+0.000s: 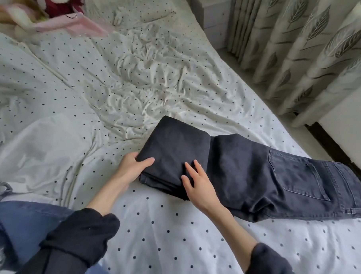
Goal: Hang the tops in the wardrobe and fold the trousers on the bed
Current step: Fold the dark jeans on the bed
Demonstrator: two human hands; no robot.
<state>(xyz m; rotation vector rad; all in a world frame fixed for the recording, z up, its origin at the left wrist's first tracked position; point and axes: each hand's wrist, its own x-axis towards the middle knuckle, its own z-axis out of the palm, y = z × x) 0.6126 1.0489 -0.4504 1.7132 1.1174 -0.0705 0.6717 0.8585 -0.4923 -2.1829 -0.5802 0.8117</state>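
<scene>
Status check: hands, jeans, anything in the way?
Left hand grips folded end of jeans. Right hand flat on the fold. Waist end still unfolded on bed. Nothing in the way.

Home bedroom. Bed (192, 230) with rumpled polka-dot sheet fills the view; plush toys (36, 8) at 11 o'clock; leaf-print curtains (303, 49) at 2 o'clock; white bedside cabinet (215, 20) at 1 o'clock.
</scene>
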